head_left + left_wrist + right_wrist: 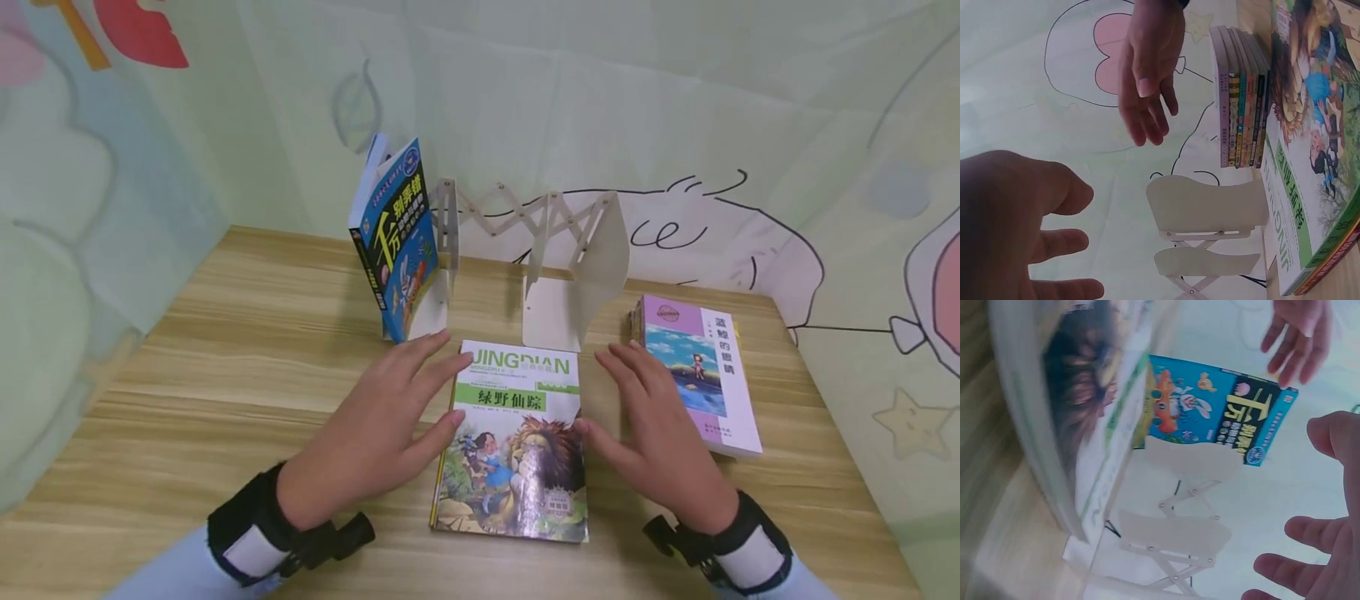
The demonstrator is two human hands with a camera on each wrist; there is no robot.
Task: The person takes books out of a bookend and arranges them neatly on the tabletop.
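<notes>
A storybook (517, 467) with a lion and a girl on its cover lies flat on the wooden table, with another book's yellow edge showing beneath it. My left hand (375, 429) hovers at its left side, fingers spread and relaxed. At the opposite side is my right hand (660, 433), its fingers also loosely extended. In the left wrist view both the left hand (1022, 225) and the right hand (1150, 75) hold nothing and stand above the book's cover. From the right wrist, the storybook (1085, 406) appears blurred, with the right hand's fingers (1291, 572) apart from it.
Behind the storybook stands a white folding bookend (551, 312) with crossed metal struts. A blue book (401, 242) leans upright at its left end. On the right lies a stack of several books (697, 367), a purple and white one on top. A printed cloth backdrop (525, 83) borders the table.
</notes>
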